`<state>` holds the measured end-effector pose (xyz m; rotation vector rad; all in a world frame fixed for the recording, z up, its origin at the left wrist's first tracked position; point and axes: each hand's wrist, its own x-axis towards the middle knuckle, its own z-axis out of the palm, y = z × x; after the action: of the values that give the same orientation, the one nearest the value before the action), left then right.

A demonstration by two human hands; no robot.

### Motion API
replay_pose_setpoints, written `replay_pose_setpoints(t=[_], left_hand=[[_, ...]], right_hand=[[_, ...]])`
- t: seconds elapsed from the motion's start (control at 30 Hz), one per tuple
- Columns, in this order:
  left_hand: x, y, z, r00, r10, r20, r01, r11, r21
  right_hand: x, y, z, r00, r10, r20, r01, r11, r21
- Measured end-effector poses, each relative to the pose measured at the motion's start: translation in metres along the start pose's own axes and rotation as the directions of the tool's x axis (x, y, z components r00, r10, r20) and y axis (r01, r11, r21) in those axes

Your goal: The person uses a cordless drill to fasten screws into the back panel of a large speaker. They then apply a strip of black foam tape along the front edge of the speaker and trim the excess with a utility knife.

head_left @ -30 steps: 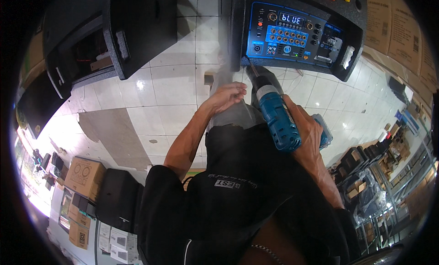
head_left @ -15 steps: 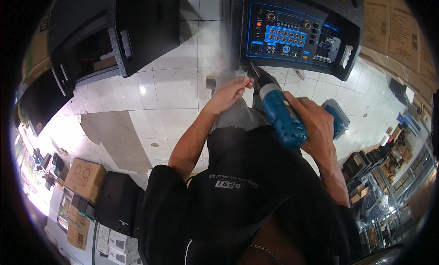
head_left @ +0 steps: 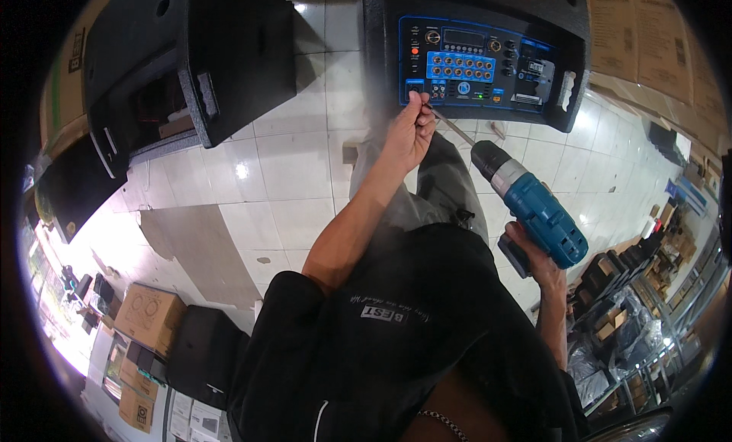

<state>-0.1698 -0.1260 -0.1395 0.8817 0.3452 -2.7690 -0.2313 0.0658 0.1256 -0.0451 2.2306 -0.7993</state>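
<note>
My right hand [head_left: 541, 265] is wrapped round the grip of a blue cordless drill [head_left: 543, 219], which has a black chuck and points up and left. A long thin bit [head_left: 454, 129] runs from the chuck to the fingertips of my left hand [head_left: 410, 135]. Those fingers are pinched together at the tip of the bit; whatever lies between them is too small to make out. Just beyond them stands a black speaker cabinet [head_left: 385, 30], its blue-edged control panel [head_left: 465, 39] bearing knobs, rows of jacks and a small display.
Another black cabinet [head_left: 244, 61] with an opening in its side stands at the far left. Cardboard boxes [head_left: 150, 316] and a black case [head_left: 204, 350] sit at the lower left. Tall cartons [head_left: 640, 45] line the far right, above cluttered metal racks [head_left: 656, 373].
My right hand has drawn the drill back to the right and turned it, showing the long bit. My left hand has moved right and forward, its fingers now at the bit's tip.
</note>
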Motion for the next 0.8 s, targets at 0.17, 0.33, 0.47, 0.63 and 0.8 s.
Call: replay_pose_setpoints(t=[0.17, 0.33, 0.47, 0.63, 0.8], left_hand=[[0.009, 0.005, 0.007, 1.000, -0.017, 0.025, 0.019, 0.999, -0.048], [0.022, 0.005, 0.009, 0.996, 0.051, 0.068, -0.041, 0.989, -0.142], [0.039, 0.006, 0.011, 0.992, 0.123, -0.016, -0.124, 0.981, -0.149], [0.058, 0.010, 0.013, 0.970, 0.185, -0.161, -0.202, 0.974, -0.100], [0.063, 0.010, 0.018, 0.957, 0.249, -0.146, -0.252, 0.968, -0.002]], right_hand=[[0.005, -0.015, 0.004, 0.988, 0.144, -0.047, -0.142, 0.988, 0.057], [0.021, -0.028, 0.015, 0.986, 0.153, -0.060, -0.146, 0.984, 0.099], [0.039, -0.031, 0.036, 0.999, 0.035, -0.036, -0.032, 0.996, 0.080], [0.064, -0.035, 0.054, 0.836, -0.546, 0.042, 0.540, 0.808, -0.235], [0.074, -0.047, 0.057, 0.843, -0.532, 0.077, 0.521, 0.774, -0.360]])
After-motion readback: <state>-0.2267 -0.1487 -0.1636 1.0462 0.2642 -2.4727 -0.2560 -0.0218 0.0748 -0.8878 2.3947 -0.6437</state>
